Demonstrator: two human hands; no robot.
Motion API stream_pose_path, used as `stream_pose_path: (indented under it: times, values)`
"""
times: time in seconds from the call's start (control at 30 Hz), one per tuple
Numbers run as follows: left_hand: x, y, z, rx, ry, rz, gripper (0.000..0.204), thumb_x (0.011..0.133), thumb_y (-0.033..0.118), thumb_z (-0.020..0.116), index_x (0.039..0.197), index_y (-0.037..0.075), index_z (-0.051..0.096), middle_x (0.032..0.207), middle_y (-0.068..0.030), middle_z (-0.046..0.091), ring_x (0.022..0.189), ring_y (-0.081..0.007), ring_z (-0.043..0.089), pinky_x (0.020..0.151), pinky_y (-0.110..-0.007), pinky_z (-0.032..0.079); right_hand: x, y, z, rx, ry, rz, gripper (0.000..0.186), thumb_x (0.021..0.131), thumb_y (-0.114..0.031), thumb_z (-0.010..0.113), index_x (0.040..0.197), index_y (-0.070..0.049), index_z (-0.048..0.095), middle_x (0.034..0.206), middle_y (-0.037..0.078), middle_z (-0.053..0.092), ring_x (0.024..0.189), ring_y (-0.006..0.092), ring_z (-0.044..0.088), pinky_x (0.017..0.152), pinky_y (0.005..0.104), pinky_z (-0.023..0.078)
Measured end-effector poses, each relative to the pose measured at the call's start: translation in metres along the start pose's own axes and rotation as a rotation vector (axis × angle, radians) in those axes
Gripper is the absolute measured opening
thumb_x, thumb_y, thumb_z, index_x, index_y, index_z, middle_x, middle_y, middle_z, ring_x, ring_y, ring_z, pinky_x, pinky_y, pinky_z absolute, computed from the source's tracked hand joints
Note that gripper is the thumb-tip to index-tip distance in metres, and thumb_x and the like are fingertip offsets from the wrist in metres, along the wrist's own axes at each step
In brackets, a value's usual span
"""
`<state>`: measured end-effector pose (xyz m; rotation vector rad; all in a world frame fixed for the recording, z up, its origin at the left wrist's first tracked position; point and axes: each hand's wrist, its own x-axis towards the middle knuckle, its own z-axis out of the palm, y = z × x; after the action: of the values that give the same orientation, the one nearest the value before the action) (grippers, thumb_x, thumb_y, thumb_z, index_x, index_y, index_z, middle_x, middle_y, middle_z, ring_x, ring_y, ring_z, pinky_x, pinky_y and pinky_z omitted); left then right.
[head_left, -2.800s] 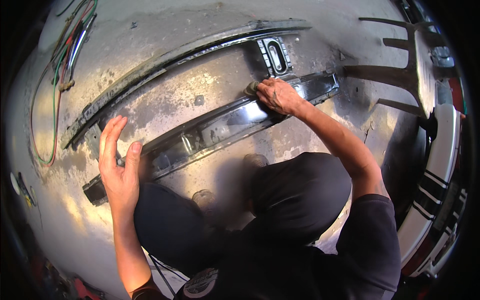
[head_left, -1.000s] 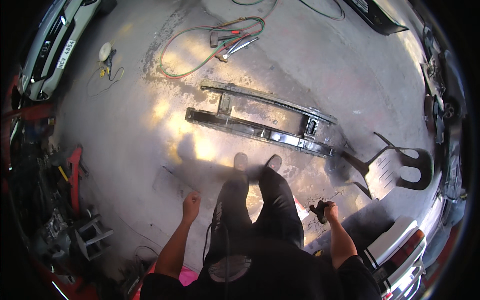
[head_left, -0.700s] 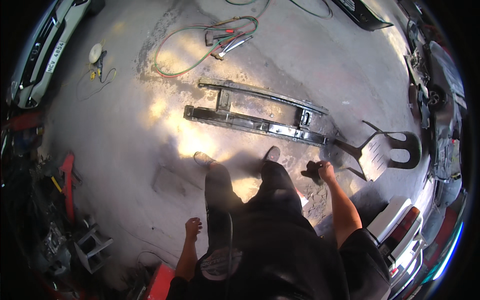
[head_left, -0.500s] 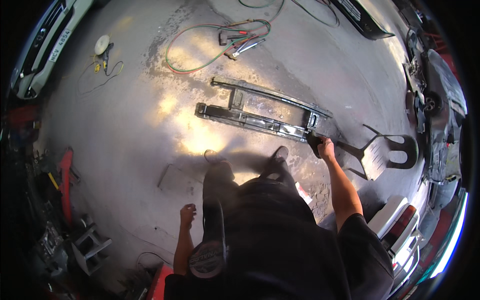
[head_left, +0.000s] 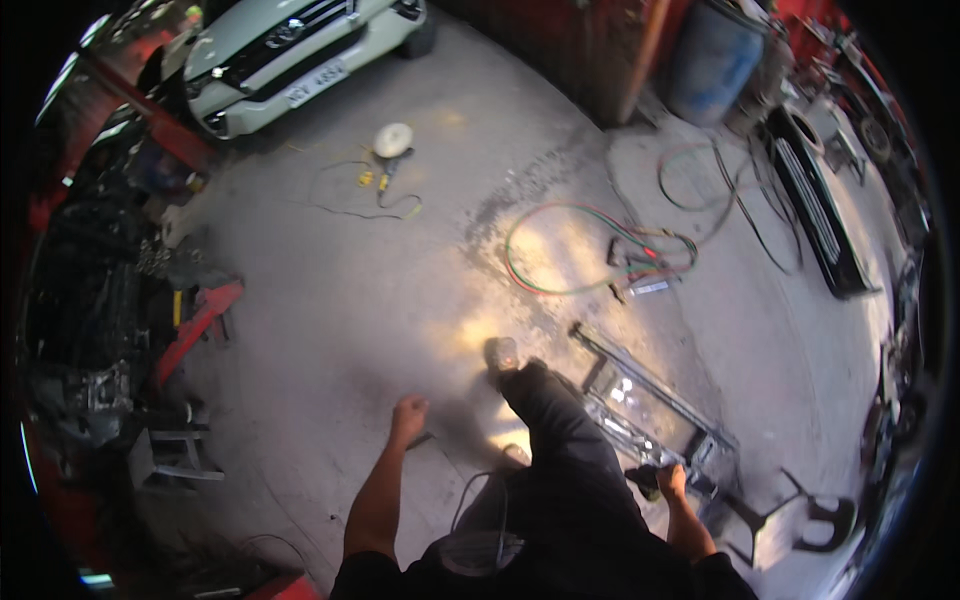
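My right hand (head_left: 672, 482) is closed around a dark, palm-sized object (head_left: 645, 480) whose kind I cannot make out. It is beside the near end of a long metal frame (head_left: 655, 385) with two rails and crosspieces, lying on the floor to the right of my legs. From this view I cannot tell whether the object touches the frame. My left hand (head_left: 408, 415) hangs over the floor at left, a little blurred, with its fingers curled in and nothing visible in them.
Ahead lie looped red and green hoses (head_left: 545, 292) with tools beside them. A corded polisher with a white pad (head_left: 393, 140) is on the floor near a white car (head_left: 300, 60). A plastic chair (head_left: 775, 535) lies at lower right, a black bumper (head_left: 820, 205) far right, a red metal piece (head_left: 200, 325) left.
The view has swung left, so the frame and hoses sit farther right. One leg has stepped forward. The dark object stays in my right hand, and my left hand has come forward.
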<state>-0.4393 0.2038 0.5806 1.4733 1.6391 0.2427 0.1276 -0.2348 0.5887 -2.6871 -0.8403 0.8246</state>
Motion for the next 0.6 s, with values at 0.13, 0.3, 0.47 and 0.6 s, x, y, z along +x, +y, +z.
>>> stream_pose_path:
  times: [0.13, 0.3, 0.47, 0.6]
  values:
    - [0.064, 0.027, -0.008, 0.148, 0.004, 0.131, 0.033, 0.089, 0.033, 0.069, 0.109, 0.007, 0.071, 0.105, -0.0180, 0.072, 0.100, -0.0377, 0.068, 0.088, -0.045, 0.053, 0.114, -0.019, 0.077, -0.190, -0.013, 0.045, 0.020, 0.075, -0.010, 0.059, 0.081, 0.003, 0.072, 0.088, 0.028, 0.071, 0.092, 0.0440, 0.070, 0.079, 0.0512, 0.055]
    - [0.149, -0.029, -0.008, 0.160, 0.086, 0.058, 0.027, 0.088, 0.031, 0.065, 0.095, 0.005, 0.069, 0.091, -0.0194, 0.071, 0.082, -0.0387, 0.068, 0.073, -0.050, 0.054, 0.376, -0.152, 0.077, -0.226, -0.028, -0.252, 0.021, 0.077, -0.014, 0.060, 0.084, 0.002, 0.073, 0.089, 0.028, 0.071, 0.088, 0.0432, 0.071, 0.076, 0.0508, 0.055]
    - [0.177, 0.064, -0.020, -0.416, -0.017, -0.647, 0.018, 0.089, 0.019, 0.070, 0.102, 0.008, 0.067, 0.076, -0.0039, 0.067, 0.060, -0.0135, 0.062, 0.044, -0.027, 0.043, 0.448, -0.456, -0.125, -0.015, 0.112, -0.357, 0.027, 0.077, -0.013, 0.061, 0.097, 0.001, 0.071, 0.094, 0.029, 0.070, 0.092, 0.0456, 0.068, 0.083, 0.0505, 0.055]
    - [0.269, 0.172, -0.040, -0.551, 0.001, -0.565, 0.024, 0.089, 0.023, 0.068, 0.109, 0.009, 0.067, 0.082, -0.0043, 0.069, 0.062, -0.0165, 0.062, 0.049, -0.030, 0.045, 0.507, -0.573, -0.229, 0.228, 0.165, -0.267, 0.037, 0.079, -0.012, 0.054, 0.111, 0.002, 0.070, 0.096, 0.029, 0.070, 0.093, 0.0434, 0.070, 0.082, 0.0461, 0.055]
